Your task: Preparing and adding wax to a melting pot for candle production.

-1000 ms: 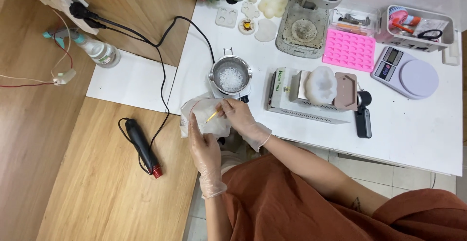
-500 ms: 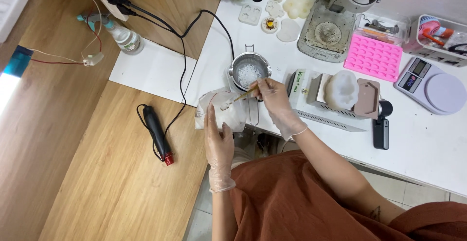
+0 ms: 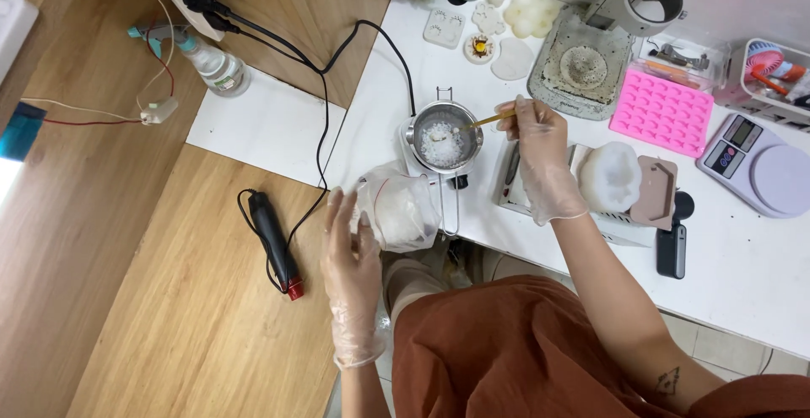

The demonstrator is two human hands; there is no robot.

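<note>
At the white tabletop's (image 3: 742, 249) left edge, beside the wooden floor (image 3: 169, 317), our gloved right hand (image 3: 540, 152) pinches a yellow spoon (image 3: 485, 120) over the steel pot of white flakes (image 3: 443, 138), while our left hand (image 3: 350, 253), fingers spread, steadies the clear plastic bag (image 3: 401, 207).

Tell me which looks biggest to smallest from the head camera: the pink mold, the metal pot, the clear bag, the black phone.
1. Pink mold.
2 and 3. Clear bag and metal pot: they look about alike, so I won't rank them.
4. Black phone, smallest.
</note>
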